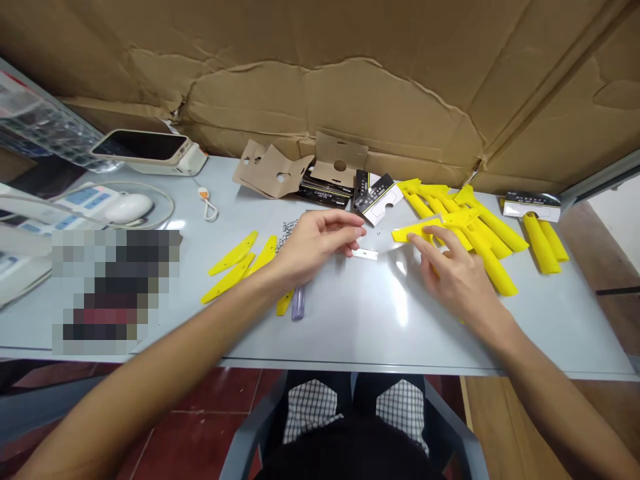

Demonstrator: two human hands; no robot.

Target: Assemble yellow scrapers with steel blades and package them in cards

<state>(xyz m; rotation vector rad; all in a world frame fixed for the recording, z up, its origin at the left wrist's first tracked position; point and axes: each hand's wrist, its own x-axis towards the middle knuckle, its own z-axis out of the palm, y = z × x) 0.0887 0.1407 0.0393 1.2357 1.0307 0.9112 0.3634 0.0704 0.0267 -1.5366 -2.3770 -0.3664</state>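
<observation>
My left hand (325, 241) is over the middle of the table with thumb and fingertips pinched together. Whatever is between them is too small to make out. Just beyond its fingertips lies a thin metal blade (367, 255). My right hand (453, 267) grips a yellow scraper (415, 230), fingers along its flat head, which points left. A pile of small screws (286, 233) is partly hidden behind my left hand. Several flat yellow plastic pieces (233, 253) lie left of that hand. A clear purplish handle (298, 305) lies beneath my left wrist.
More yellow handles (500, 233) are heaped at the right, near a carded pair (543, 247). Cardboard packaging (280, 170) and black-and-white cards (377, 197) sit at the back. At left are a phone (145, 145), a white mouse (127, 207) and cables. A cardboard wall (320, 80) borders the table.
</observation>
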